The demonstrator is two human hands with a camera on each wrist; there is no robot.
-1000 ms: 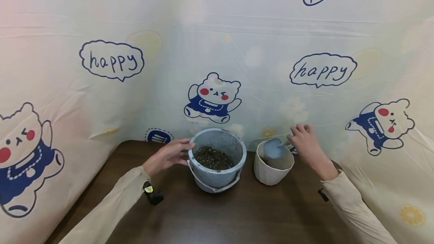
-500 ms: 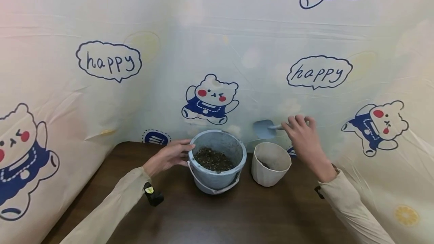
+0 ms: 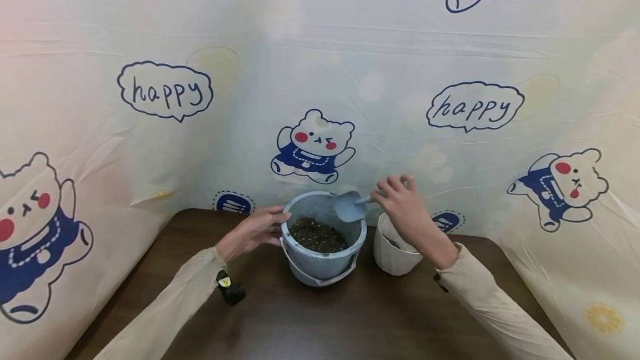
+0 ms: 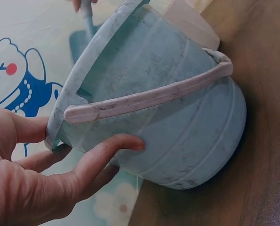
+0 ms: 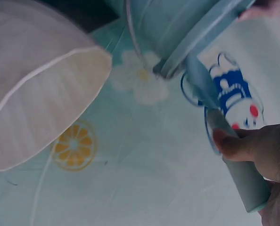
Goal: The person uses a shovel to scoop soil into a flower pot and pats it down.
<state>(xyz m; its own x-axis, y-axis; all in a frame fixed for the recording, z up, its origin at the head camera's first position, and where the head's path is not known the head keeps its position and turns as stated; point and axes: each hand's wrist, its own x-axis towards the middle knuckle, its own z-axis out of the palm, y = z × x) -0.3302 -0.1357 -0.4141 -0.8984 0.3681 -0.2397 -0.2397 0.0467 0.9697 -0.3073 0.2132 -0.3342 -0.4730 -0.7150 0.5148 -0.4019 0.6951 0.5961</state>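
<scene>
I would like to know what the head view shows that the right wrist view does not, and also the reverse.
Only the head view: the dark soil inside the bucket, and the two "happy" speech bubbles on the printed backdrop.

Only the right wrist view: the butt end of the scoop's handle, which the right hand hides in the head view.

Both: the bucket, the white pot, the right hand gripping the scoop, and the scoop's blade by the bucket's rim.

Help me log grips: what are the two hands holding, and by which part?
The right hand holds the blue scoop by its handle. The left hand grips the blue bucket at its rim, with fingers against the outer wall.
</scene>
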